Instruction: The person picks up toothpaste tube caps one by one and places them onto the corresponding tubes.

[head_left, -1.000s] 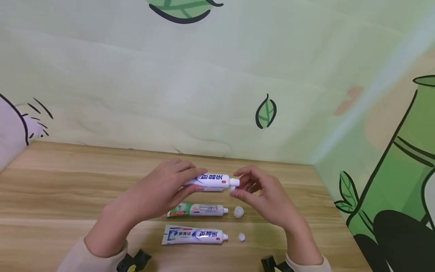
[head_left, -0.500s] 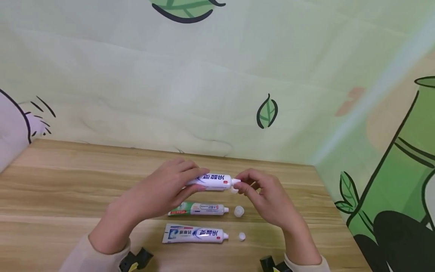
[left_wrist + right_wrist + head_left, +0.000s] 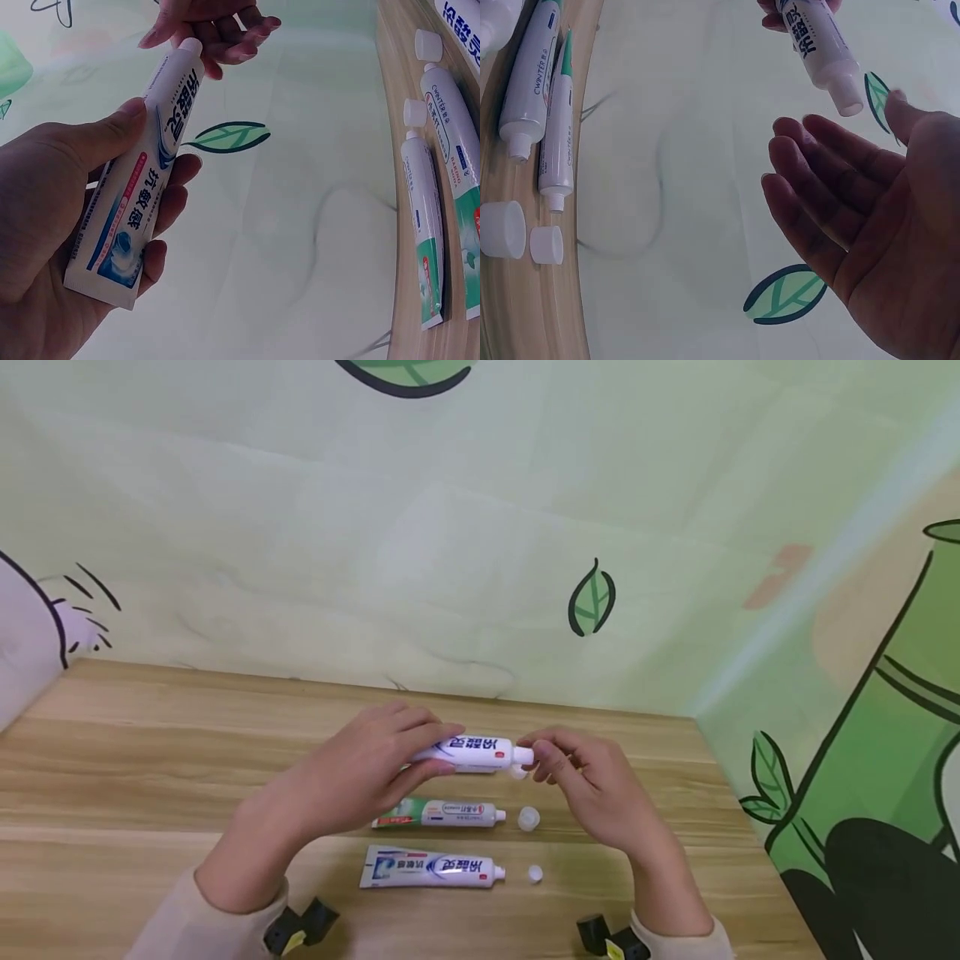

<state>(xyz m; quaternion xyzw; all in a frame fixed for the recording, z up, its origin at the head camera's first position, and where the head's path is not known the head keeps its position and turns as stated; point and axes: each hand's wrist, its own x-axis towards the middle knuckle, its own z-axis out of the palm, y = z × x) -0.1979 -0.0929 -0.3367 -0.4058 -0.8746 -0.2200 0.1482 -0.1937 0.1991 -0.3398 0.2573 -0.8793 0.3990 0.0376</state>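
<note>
A white and blue toothpaste tube is held in my left hand, above the table, with its white cap on the end. In the left wrist view the thumb lies along one side and the fingers curl round the other. My right hand is beside that cap; in the right wrist view its fingers are spread and loosely bent, with a gap to the cap. Below lie a green and white toothpaste tube and another white and blue toothpaste tube, both uncapped.
Loose white caps lie right of the tubes: a larger cap, a small cap and a third cap nearest the wall. A smaller green and white tube is mostly hidden in the head view. The wooden table meets a patterned wall.
My right fingers came onto the held tube's cap half a second ago and are now off it. The left hand keeps its grip on the tube.
</note>
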